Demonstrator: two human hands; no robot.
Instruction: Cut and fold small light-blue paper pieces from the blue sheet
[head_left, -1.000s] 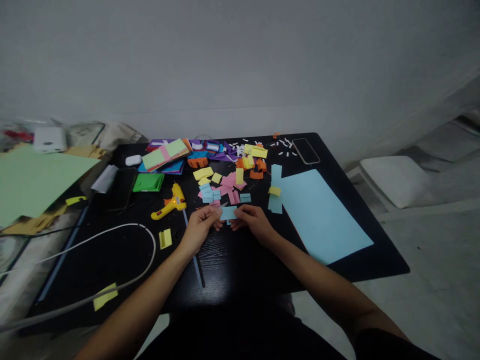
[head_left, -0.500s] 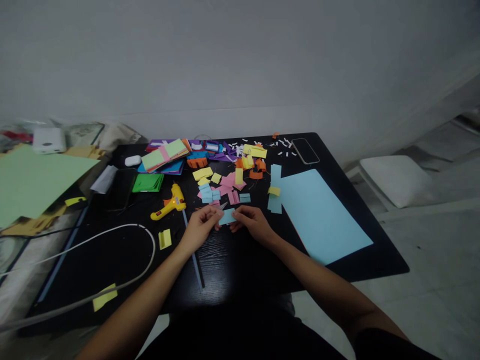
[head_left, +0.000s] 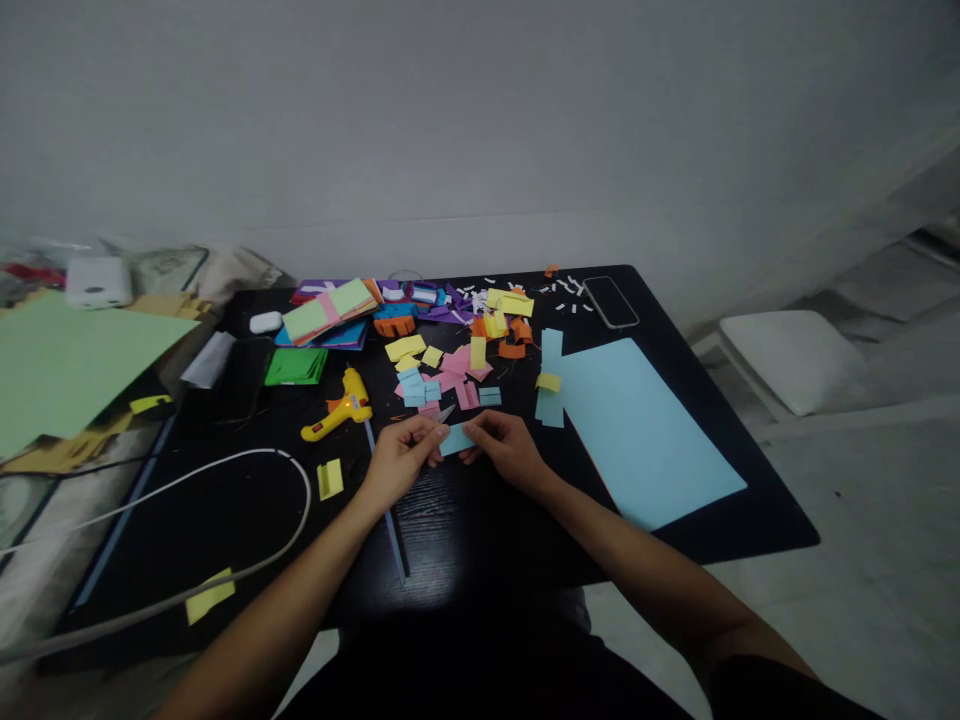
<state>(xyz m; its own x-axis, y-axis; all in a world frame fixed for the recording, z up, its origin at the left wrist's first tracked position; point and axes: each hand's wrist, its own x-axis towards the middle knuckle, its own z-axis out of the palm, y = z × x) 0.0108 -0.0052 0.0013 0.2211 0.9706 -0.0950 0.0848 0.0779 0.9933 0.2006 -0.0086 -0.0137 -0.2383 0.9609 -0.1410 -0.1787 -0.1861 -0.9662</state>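
A small light-blue piece of paper (head_left: 454, 440) is stretched between my two hands over the front middle of the black table. My left hand (head_left: 405, 452) pinches its left end, and my right hand (head_left: 506, 445) pinches the right end. Just beyond the paper, a pointed metal blade (head_left: 445, 413) shows by my left fingers; the rest of it is hidden. Past my hands lie pink paper pieces (head_left: 454, 370) and folded light-blue pieces (head_left: 412, 386). A yellow glue gun (head_left: 341, 405) rests left of my left hand, with a glue stick (head_left: 393, 540) near it.
A large light-blue sheet (head_left: 649, 430) covers the table's right side, with a phone (head_left: 611, 302) behind it. Colored paper stacks (head_left: 330, 312) and scraps line the back. A white cable (head_left: 300, 510) loops at left. A white stool (head_left: 784, 360) stands to the right.
The light-blue paper now looks like one flat piece, where a lower edge stuck out before. My hands have barely shifted.
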